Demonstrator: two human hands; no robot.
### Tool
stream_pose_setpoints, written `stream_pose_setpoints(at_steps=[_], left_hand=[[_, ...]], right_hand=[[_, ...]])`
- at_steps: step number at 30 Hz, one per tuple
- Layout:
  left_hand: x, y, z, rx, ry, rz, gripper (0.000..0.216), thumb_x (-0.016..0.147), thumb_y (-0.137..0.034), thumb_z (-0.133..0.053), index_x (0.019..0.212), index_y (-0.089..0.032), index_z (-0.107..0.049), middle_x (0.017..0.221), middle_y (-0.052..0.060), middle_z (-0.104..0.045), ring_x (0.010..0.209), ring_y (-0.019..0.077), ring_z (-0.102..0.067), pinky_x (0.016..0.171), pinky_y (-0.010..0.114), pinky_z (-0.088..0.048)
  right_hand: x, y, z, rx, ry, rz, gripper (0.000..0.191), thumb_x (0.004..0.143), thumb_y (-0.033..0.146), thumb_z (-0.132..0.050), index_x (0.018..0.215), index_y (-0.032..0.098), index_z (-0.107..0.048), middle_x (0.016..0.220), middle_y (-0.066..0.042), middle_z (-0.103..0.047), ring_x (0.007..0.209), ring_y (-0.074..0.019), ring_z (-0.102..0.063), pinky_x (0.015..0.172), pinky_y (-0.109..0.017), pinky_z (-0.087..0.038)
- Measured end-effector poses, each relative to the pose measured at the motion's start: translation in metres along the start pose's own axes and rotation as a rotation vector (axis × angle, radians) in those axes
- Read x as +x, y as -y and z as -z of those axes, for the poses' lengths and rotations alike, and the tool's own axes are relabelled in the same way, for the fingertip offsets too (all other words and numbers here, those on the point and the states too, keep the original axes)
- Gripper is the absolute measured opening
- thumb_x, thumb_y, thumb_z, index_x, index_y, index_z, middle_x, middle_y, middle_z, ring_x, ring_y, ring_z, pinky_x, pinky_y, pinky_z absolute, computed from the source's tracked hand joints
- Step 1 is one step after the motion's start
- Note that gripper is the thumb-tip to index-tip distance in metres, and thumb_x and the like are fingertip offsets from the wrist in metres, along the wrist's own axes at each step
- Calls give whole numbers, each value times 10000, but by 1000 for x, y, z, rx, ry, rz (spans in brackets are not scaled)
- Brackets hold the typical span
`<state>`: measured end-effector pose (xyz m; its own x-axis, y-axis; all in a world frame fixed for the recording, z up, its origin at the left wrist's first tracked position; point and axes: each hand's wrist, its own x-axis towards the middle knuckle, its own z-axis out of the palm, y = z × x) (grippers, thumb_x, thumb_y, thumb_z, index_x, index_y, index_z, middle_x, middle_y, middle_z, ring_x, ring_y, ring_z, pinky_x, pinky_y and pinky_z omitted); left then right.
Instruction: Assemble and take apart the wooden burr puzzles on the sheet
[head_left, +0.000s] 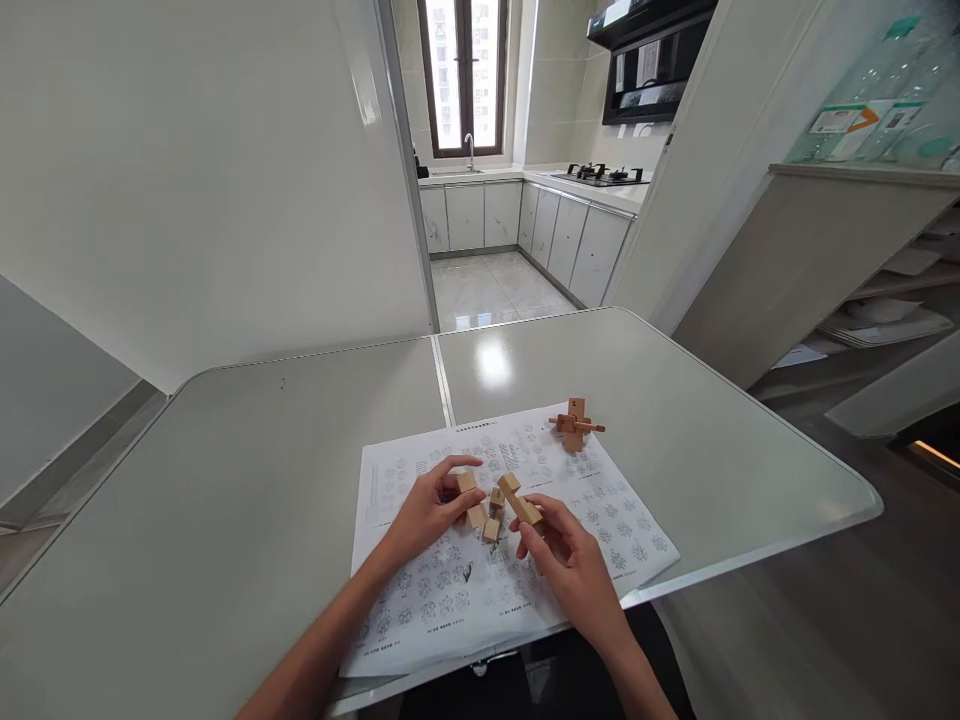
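Observation:
My left hand (437, 505) has its thumb and fingers closed around a pale notched wooden puzzle piece (475, 514). Another notched wooden block (525, 507), lighter and tilted, is pinched in my right hand (562, 550). Between the two hands a third wooden piece (492, 530) rests on the printed sheet (420, 650), which shows rows of small diagrams. Farther back, at the sheet's right edge, stands an assembled wooden burr puzzle (575, 425) of redder wood with a "2" on its top piece.
The grey-green table (225, 520) has a metal-edged rim and a seam (442, 380) across it. On the right, a shelf unit (787, 250) carries large clear plastic bottles (862, 120). A kitchen with white cabinets (465, 215) lies beyond the doorway.

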<state>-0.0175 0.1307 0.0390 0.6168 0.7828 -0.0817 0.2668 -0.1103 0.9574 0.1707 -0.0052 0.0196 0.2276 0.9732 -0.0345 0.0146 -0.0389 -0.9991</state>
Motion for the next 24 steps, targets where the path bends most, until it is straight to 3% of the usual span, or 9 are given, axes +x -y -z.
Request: stream_pose_setpoints(at_steps=[3, 7, 12, 16, 20, 24], left_hand=[[0, 1, 1, -57, 26, 8, 455, 967, -535, -640, 1308, -236, -604, 667, -56, -575, 526, 117, -559, 535, 243, -461], [1, 1, 1, -50, 8, -14, 465, 1004, -562, -559, 1334, -238, -602, 819, -7, -654, 558, 112, -559, 539, 243, -469], [-1, 4, -1, 240, -180, -81, 431, 1010, -548, -560, 1302, -251, -671, 806, 1, -656, 653, 144, -562, 625, 264, -479], [0, 11, 2, 433, -296, -175, 351, 1020, -488, -572, 1263, -266, -694, 1008, 46, -708, 832, 198, -617, 782, 343, -528], [3, 16, 2, 584, -321, -265, 277, 1028, -391, -572, 1244, -253, -679, 1136, 82, -686, 1067, 271, -621, 945, 458, -526], [1, 14, 2, 652, -307, -389, 290, 1013, -346, -611, 1288, -257, -629, 1285, 102, -636, 1228, 293, -574, 1035, 496, -495]], right_hand=[[1, -2, -1, -7, 4, 8, 422, 1004, 557, -586, 1287, 247, -629, 980, -69, -754, 770, -210, -697, 654, -298, -512], [2, -4, -1, -6, -16, 13, 429, 1014, 575, -563, 1281, 246, -629, 996, -70, -756, 739, -193, -690, 653, -293, -511], [1, -3, -2, -19, -27, 4, 455, 1011, 596, -560, 1290, 243, -625, 985, -71, -754, 738, -195, -685, 661, -296, -512], [0, -3, -3, -29, -32, 4, 464, 1009, 607, -555, 1293, 246, -621, 972, -67, -747, 733, -200, -680, 655, -300, -504], [1, -6, -3, -43, -30, 1, 466, 1007, 608, -558, 1288, 243, -626, 1005, -79, -743, 744, -203, -684, 638, -297, -505], [2, -9, -3, -22, -34, 8, 446, 1013, 587, -565, 1284, 238, -628, 1020, -79, -736, 725, -185, -677, 639, -288, -511]])
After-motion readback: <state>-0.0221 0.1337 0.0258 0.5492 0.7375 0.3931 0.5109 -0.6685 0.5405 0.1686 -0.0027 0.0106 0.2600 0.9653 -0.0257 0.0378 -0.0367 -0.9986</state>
